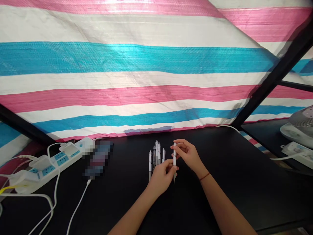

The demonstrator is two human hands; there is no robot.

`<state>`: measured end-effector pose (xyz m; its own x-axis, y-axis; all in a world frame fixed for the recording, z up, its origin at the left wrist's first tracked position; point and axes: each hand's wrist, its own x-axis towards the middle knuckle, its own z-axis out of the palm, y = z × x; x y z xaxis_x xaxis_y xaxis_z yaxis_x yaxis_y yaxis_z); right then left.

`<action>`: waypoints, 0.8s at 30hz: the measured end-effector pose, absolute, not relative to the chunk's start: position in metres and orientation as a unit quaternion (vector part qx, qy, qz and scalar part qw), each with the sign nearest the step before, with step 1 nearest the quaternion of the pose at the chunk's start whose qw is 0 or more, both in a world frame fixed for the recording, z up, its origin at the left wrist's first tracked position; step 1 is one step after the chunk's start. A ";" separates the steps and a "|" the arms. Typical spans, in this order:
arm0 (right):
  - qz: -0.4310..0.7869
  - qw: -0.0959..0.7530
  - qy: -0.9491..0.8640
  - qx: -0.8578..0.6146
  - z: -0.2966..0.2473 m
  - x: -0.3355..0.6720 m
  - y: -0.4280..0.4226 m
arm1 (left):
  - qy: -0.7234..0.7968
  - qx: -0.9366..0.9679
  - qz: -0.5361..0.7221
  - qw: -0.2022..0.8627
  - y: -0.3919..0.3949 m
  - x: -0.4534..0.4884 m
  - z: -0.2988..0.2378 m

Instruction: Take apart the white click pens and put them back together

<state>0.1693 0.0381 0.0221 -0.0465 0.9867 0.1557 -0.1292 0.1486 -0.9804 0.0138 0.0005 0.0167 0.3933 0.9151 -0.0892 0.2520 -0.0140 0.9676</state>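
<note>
A white pen [174, 159] is held upright between my two hands, its tip pointing down toward me. My left hand [162, 176] pinches its lower part between thumb and fingers. Near the pen's top, the thumb and fingers of my right hand [187, 153] close on it; a thin reddish band circles that wrist. Just left of the held pen, several white and grey pens [156, 151] lie side by side on the black table [127, 202]. My left hand partly hides their lower ends.
On the left lie a white power strip [56, 163] with plugs and a blurred phone [99, 160] on a white charging cable [78, 207]. A striped tarp [137, 58] hangs behind the table. A fan [302, 120] and another white power strip [299, 151] are at the right.
</note>
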 end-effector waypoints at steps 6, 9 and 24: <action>0.514 0.548 -0.520 -0.406 0.021 0.171 0.040 | 0.461 0.653 0.305 0.517 0.000 0.015 0.020; 0.511 0.553 -0.514 -0.411 0.020 0.171 0.040 | 0.461 0.655 0.311 0.512 0.000 0.015 0.020; 0.493 0.549 -0.528 -0.420 0.025 0.169 0.037 | 0.464 0.656 0.306 0.511 -0.002 0.016 0.023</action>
<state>0.1694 0.0369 0.0252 -0.0438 0.9853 0.1653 -0.0982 0.1604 -0.9822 0.0155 -0.0017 0.0227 0.3831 0.9209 -0.0720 0.2964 -0.0487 0.9538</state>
